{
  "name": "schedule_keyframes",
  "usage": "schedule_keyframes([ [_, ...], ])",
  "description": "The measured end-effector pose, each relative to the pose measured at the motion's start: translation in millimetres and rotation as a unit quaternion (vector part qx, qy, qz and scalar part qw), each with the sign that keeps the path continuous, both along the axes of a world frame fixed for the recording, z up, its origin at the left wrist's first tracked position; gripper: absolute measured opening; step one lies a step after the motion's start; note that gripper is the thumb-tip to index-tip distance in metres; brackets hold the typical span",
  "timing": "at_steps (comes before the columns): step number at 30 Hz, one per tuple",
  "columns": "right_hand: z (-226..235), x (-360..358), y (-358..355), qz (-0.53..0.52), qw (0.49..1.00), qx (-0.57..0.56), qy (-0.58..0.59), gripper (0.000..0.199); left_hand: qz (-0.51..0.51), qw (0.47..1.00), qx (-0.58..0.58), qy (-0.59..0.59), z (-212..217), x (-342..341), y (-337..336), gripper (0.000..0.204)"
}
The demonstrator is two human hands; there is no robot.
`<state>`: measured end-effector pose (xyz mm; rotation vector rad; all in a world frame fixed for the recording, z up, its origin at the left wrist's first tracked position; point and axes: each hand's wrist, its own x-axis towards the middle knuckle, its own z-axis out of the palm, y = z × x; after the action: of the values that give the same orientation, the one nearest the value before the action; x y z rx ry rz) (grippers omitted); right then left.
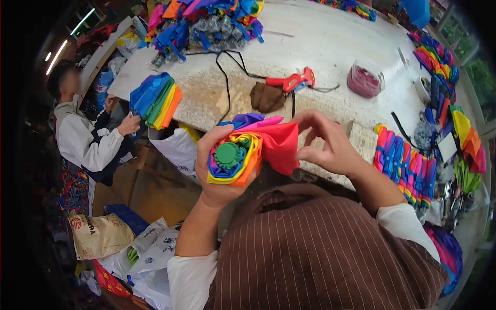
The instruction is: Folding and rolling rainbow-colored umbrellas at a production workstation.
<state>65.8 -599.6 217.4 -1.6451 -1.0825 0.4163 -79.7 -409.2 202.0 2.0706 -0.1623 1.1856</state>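
A folded rainbow umbrella [248,170] with a green ridged end cap [228,155] is held in my left hand [219,181], its fingers wrapped round the bunched cloth. One red panel [280,149] of it stands out to the right. At that panel's right edge, my right hand [328,144] has its thumb and curled fingers on the cloth; the fingertips are partly hidden behind it. Beyond my hands, a red-handled tool [292,81] with a black cord lies on the worktable [330,46] beside a brown lump [267,97].
Folded rainbow umbrellas [405,163] are lined up at the right, and a heap of umbrellas [209,28] lies at the back. A clear tub [366,79] holds something dark red. At the left a person [85,124] holds another rainbow umbrella [156,101]. Bags [101,236] stand lower left.
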Motion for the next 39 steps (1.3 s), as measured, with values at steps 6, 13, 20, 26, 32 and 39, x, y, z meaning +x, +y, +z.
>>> schedule_keyframes([
  [6,20.9,-18.6,-2.8,0.180,0.983,-0.039,0.020,0.016,-0.072,0.985,-0.108,0.113,-49.2,-40.8,6.1,0.058],
  [13,-11.3,13.2,-21.3,0.143,0.988,0.027,-0.044,0.033,-0.277,0.936,-0.206,0.070,-39.1,-32.8,-10.2,0.049],
  [20,-25.5,-9.7,-5.2,0.107,0.994,0.005,0.013,0.038,-0.300,0.926,-0.212,0.083,-37.7,-31.8,-16.4,0.043],
  [26,-37.3,-6.1,-2.9,0.118,0.992,0.040,-0.010,0.031,-0.340,0.916,-0.163,0.137,-32.5,-22.6,-10.0,0.042],
  [32,-25.5,4.4,-10.4,0.125,0.990,0.053,-0.044,0.019,-0.333,0.905,-0.237,0.117,-35.6,-21.5,-17.3,0.037],
  [39,11.7,18.3,-23.4,0.164,0.972,0.129,-0.106,0.023,-0.361,0.891,-0.245,0.126,-25.9,-23.1,-22.1,0.033],
])
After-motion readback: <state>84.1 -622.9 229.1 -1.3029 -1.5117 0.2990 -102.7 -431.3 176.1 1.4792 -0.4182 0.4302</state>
